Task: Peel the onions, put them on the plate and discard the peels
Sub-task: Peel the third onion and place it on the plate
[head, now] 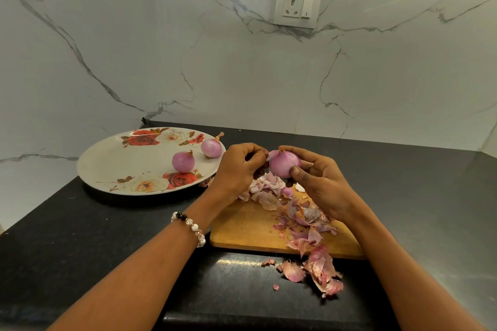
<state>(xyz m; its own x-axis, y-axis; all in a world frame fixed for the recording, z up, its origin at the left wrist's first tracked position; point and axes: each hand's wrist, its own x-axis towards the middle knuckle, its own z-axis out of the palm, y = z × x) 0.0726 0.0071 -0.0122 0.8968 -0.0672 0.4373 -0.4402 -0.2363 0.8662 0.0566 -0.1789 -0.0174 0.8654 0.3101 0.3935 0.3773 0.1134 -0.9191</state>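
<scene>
— State of the grip at inspection?

— The right hand (320, 183) was curled round a peeled onion (284, 164), thumb on its near face, holding it above the far end of the cutting board (250, 226). The left hand (239, 166) pinched a loose flap of skin at the onion's top.

— Nearest items?

— Onion peels (317, 266) lay scattered over the board's near edge and spilled onto the black countertop (107, 236). More peels (265, 191) were heaped beneath the hands, with a small onion (287, 192) among them. A beaded bracelet (192, 227) was on the left wrist.

— Further back?

— A floral plate (113, 164), left of the board, carried two peeled onions: one (183, 161) near its centre, the other (212, 148) by its far right rim. A wall socket (297, 7) sat on the marble backsplash.
</scene>
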